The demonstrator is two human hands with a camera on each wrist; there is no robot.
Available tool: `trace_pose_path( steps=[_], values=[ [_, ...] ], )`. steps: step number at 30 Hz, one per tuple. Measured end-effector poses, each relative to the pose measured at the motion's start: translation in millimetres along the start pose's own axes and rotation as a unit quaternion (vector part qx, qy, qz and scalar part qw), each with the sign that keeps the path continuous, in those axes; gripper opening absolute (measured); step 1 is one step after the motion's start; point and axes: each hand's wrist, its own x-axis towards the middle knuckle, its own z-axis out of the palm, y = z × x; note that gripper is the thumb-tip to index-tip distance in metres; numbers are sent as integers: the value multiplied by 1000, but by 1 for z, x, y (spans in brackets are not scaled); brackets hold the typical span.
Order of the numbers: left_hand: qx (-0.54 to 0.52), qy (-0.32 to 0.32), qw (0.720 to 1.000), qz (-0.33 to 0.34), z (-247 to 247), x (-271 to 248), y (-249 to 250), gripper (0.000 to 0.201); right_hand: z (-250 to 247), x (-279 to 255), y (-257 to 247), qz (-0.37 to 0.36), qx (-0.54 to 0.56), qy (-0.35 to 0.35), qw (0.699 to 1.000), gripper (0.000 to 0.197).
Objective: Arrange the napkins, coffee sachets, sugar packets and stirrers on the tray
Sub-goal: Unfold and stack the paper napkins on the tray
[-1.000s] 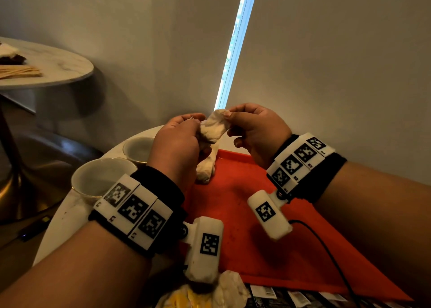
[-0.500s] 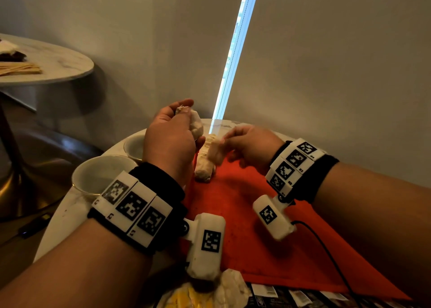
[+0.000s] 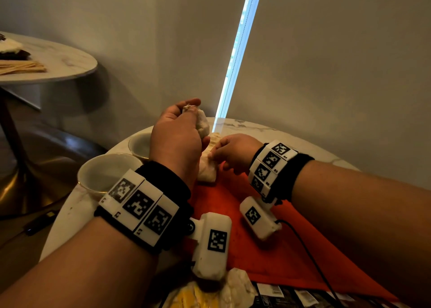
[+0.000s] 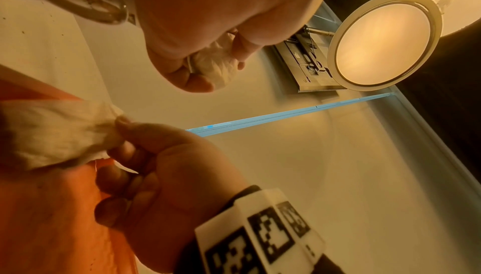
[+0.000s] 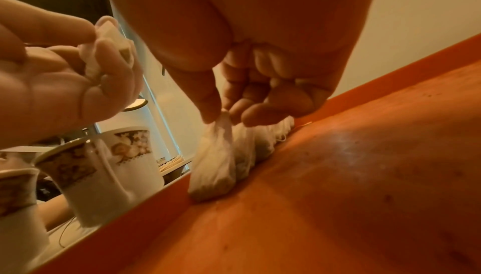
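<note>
Left hand (image 3: pixel 177 139) grips one sachet (image 3: pixel 202 125) above the tray (image 3: pixel 256 256); right hand (image 3: pixel 235 152) pinches another sachet (image 5: pixel 214 159) standing on it.

Two cups (image 3: pixel 109 172) crowd the tray (image 3: pixel 268 256) at nine o'clock; its bare middle lies open toward five.

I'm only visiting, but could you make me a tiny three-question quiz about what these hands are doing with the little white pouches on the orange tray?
1. True or false: the right hand pinches the top of a white pouch that stands on the orange tray.
2. What does the left hand grip?
A. a cup
B. another white pouch
C. a spoon
3. How many cups stand left of the tray?

Key: 1 true; 2 B; 3 two.
</note>
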Motion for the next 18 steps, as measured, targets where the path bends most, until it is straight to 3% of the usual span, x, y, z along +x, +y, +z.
trace_pose_path(
  steps=[6,11,13,16,18],
  values=[
    [2,0,1000,2,0,0,0,22,0,3,9,8,34,22,999,11],
    [4,1,1000,3,-1,0,-1,23,-5,-1,9,-78,88,85,989,15],
    [4,-1,1000,3,-1,0,0,23,-6,-5,8,-85,133,20,987,11],
    [3,-5,1000,-1,-1,-1,0,21,-2,-13,8,-61,130,-139,980,8],
    [-4,-9,1000,-5,-2,-1,0,20,2,-15,8,-55,111,-171,977,9]
  ],
)
